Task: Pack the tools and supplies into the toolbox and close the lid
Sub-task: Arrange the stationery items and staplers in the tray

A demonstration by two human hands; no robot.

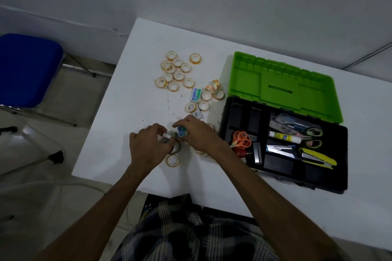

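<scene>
Head view looks down on a white tabletop (131, 95). Near its middle, the left hand (148, 146) has its fingers curled, pinching a small white object (166, 135), while the right hand (196, 133) at its 3 o'clock pinches a small blue-green box (182, 131); a larger tape roll (176, 148) lies beneath them. Small tape rolls (178, 70) are scattered at 12 o'clock from the hands, with another small box (196, 95) among them. At 3 o'clock sits the black toolbox (339, 176), its green lid (282, 85) open, holding orange scissors (241, 139), a glue stick (284, 136) and a yellow stapler (318, 157).
</scene>
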